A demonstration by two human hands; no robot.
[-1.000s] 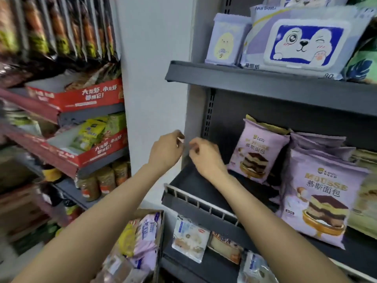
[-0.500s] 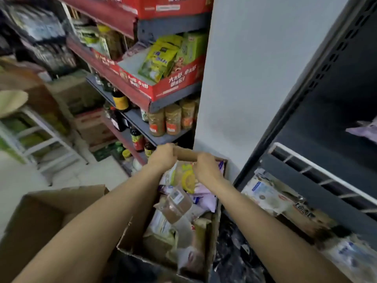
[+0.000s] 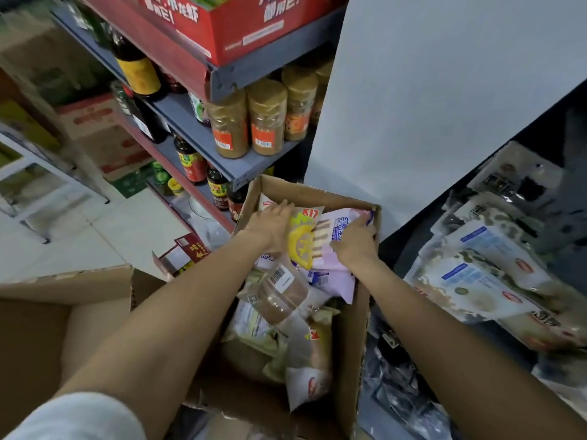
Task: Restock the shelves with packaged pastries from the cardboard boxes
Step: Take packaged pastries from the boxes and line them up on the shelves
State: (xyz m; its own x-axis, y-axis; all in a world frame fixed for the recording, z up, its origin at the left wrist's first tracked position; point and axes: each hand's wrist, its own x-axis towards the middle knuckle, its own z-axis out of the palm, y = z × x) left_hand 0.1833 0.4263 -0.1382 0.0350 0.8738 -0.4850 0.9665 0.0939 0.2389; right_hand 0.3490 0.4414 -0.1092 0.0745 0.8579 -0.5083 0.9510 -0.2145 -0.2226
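Observation:
An open cardboard box (image 3: 365, 315) full of packaged pastries stands on the floor below me. Both my hands reach into its far end. My left hand (image 3: 273, 227) lies with straight fingers on a yellow pastry pack (image 3: 301, 242). My right hand (image 3: 354, 241) presses down on a lilac pastry pack (image 3: 333, 230), fingers over its far edge; whether they curl around it is unclear. Nearer me in the box lie a clear pack with a barcode label (image 3: 282, 290) and a white pack (image 3: 309, 366). The dark shelf at lower right holds white and blue pastry packs (image 3: 470, 281).
A second, open cardboard box (image 3: 63, 312) sits at my lower left. Grey shelves at the left carry spice jars (image 3: 266, 119), sauce bottles (image 3: 190, 160) and a red display carton (image 3: 241, 23). A white wall panel (image 3: 428, 106) stands behind the box. Cartons and a white stool stand at far left.
My view has swung down from the purple mousse packs on the shelf to the box on the floor. Both hands dropped from shelf height into the box and now rest on packs.

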